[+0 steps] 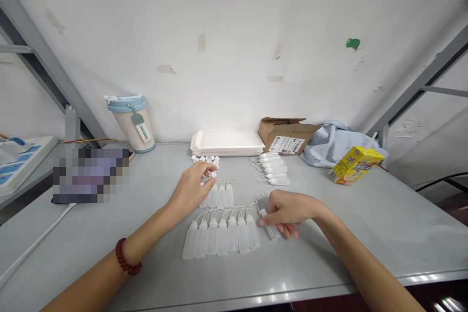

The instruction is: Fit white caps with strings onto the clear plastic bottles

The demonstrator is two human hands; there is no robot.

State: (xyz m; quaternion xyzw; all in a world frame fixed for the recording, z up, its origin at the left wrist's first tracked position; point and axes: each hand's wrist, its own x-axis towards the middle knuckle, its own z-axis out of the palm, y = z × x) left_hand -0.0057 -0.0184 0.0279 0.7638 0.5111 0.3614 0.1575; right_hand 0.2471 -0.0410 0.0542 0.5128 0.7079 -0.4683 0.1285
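Pinched between the thumb and fingers of my left hand [192, 187] is a small white cap [214, 174]. Just behind that hand lies a little pile of white caps [206, 160]. My right hand [294, 207] has its thumb and curled fingers on a small translucent squeeze bottle [271, 230], partly covered by the hand. To its left, a row of similar bottles [222, 239] lies flat, thin curved strips at their necks. A shorter row of bottles [221, 196] is behind, partly hidden by my left hand. Several bottles with white tops [274, 169] lie farther back.
Along the wall stand a tumbler [133, 124], a stack of white trays [228, 143], a cardboard box [287, 134] and a bundled blue cloth [325, 144]. A yellow drink carton [356, 165] is at right. A phone [97, 175] with a white cable lies left, near a power strip [25, 161].
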